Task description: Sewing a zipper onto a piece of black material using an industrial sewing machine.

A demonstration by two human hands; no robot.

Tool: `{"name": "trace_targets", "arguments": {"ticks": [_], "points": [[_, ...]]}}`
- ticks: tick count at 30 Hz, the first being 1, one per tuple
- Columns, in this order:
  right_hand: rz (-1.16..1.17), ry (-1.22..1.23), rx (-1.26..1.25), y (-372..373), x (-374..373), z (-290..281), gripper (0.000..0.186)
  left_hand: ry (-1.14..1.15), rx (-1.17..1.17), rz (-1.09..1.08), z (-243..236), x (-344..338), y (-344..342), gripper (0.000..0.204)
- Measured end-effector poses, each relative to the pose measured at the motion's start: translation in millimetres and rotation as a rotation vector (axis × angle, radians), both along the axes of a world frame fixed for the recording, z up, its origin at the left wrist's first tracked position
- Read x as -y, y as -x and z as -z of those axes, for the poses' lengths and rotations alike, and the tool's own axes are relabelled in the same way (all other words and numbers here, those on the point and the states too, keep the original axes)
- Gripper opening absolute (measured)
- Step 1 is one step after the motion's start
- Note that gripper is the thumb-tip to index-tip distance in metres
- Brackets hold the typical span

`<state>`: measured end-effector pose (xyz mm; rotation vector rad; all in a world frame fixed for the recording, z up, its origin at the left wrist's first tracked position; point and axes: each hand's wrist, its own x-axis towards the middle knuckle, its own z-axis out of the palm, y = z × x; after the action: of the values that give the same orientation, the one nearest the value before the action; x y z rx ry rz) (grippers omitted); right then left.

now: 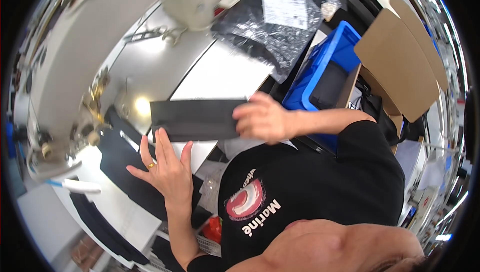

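A black rectangular fabric piece [200,117] lies across the edge of a white work table, directly in front of me. My right hand [265,118] is at its right end, fingers curled over that edge. At its lower left corner, my left hand [169,169] touches the fabric with its fingertips. The left fingers are stretched and spread, with a ring on one. Just left of that hand, a larger dark cloth [125,167] lies under the sewing machine's needle area [95,102].
A white sewing machine [75,47] arches over the left side. Plastic-wrapped dark material [270,37] with a paper sheet [285,7] lies at the back. A blue bin [300,84] and an open cardboard box [400,57] stand at right. A dark strip [102,227] lies lower left.
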<state>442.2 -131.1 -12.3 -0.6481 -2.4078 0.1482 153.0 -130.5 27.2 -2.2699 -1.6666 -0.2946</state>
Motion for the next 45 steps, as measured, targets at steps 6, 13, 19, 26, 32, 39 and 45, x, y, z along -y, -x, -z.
{"name": "trace_targets", "arguments": {"ticks": [6, 13, 19, 26, 32, 39, 45], "points": [[0.117, 0.039, -0.115, -21, 6, -50, 0.008, -0.103, -0.076, 0.133, 2, -42, -7, 0.050], [1.179, 0.339, -0.275, -223, -88, -88, 0.039, 0.161, 0.033, 0.173, -2, -80, 17, 0.048], [1.162, 0.274, 0.128, -224, -141, -96, 0.042, 0.197, 0.090, 0.143, 1, -76, 16, 0.044], [0.748, 0.575, 0.013, -171, -164, -96, 0.033, 0.175, 0.136, 0.169, 0, -77, 15, 0.047], [0.543, -0.180, 0.092, -126, -136, -59, 0.016, 0.176, 0.143, 0.170, 1, -77, 14, 0.047], [0.433, 0.634, -0.282, -181, -172, -90, 0.036, 0.121, 0.149, 0.195, 3, -77, 15, 0.047], [0.745, 0.634, 0.253, -187, -214, -85, 0.051, 0.129, 0.166, 0.183, 3, -76, 14, 0.046]]}}
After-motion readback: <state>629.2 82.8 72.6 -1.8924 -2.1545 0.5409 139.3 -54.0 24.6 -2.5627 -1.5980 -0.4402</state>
